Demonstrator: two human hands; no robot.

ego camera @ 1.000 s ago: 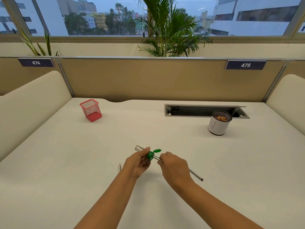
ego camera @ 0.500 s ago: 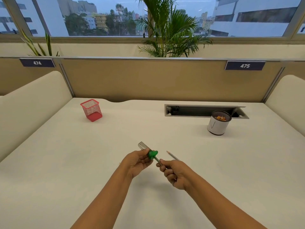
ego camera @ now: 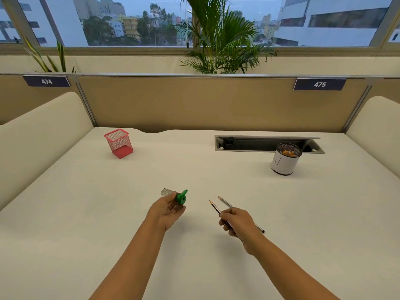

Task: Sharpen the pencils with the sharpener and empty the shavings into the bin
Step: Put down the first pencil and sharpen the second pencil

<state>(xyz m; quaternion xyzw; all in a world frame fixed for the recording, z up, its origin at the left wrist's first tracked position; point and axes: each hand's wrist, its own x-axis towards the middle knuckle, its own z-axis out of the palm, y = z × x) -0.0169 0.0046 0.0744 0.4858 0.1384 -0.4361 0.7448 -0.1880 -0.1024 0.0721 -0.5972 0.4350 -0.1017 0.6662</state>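
Observation:
My left hand (ego camera: 166, 211) is closed around a green sharpener (ego camera: 180, 198) whose clear shavings case sticks out behind my fingers. Off to the right, my right hand (ego camera: 237, 221) grips a dark pencil (ego camera: 215, 207); its sharp tip points up and left, apart from the sharpener. A grey pencil (ego camera: 226, 203) lies on the table just beyond my right hand, partly hidden by it. The bin (ego camera: 282, 164), a white cylinder with a black mesh rim, stands at the far right with orange shavings inside.
A red mesh pencil holder (ego camera: 119, 144) stands at the far left of the white table (ego camera: 86, 213). A cable slot (ego camera: 255, 144) is sunk into the table behind the bin. Padded dividers rise on both sides and a partition at the back.
My right hand has drawn the dark pencil out of the sharpener and moved right. My hands are now apart, and the sharpener has tilted slightly in my left hand.

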